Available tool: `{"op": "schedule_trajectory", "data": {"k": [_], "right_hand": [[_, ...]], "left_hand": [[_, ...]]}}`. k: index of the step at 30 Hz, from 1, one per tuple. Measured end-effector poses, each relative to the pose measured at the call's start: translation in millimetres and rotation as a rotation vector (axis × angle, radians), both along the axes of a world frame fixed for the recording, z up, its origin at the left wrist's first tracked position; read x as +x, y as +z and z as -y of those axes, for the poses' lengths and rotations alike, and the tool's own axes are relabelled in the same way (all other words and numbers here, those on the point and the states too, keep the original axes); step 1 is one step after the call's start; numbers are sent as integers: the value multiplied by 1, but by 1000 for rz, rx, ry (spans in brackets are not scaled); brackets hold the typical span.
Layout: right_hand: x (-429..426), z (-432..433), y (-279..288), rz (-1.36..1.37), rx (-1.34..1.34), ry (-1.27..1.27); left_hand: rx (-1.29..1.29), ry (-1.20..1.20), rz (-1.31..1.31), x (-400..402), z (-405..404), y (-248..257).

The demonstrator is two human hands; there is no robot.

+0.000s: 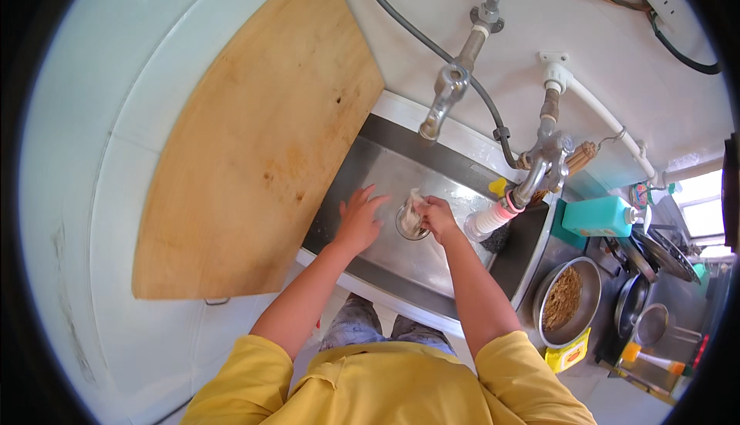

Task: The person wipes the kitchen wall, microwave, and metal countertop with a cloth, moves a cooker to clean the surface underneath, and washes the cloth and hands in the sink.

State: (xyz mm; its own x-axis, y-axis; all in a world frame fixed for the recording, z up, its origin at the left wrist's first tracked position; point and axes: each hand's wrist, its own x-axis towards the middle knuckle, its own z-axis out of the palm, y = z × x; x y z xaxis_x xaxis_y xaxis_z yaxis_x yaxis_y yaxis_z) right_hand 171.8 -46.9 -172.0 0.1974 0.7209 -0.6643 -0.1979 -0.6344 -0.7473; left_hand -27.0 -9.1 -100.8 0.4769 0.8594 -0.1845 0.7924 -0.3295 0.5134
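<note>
Both of my hands are over a stainless steel sink (399, 164). My right hand (437, 217) pinches a crumpled whitish cloth or bag (413, 210) above the round drain (421, 234). My left hand (359, 219) hovers over the left part of the basin with its fingers spread and nothing in them. Right of my right hand, a faucet (535, 176) with a ribbed white and pink hose extension (491, 219) reaches down into the basin. A dark scouring pad (496, 240) lies near the hose's end, partly hidden.
A large wooden board (248, 153) leans at the left over the sink's edge. A second tap (444, 101) juts from the wall above. On the right counter stand a teal pump bottle (598, 217), a metal bowl with brown food (589, 303), a yellow packet (568, 355), and several pans and lids.
</note>
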Motion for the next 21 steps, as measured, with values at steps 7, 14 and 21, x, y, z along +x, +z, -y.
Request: {"op": "schedule_trajectory", "data": {"k": [7,14,21], "right_hand": [[-17,-13,68,-321,160,-379],[-62,-21,146,-416,516,-484],[-44,-51,179,-476,564,-471]], "left_hand": [[174,-40,893,8,-33,136],[119,-599,1035,49,-85,205],[41,-594,954,55,-95,216]]}}
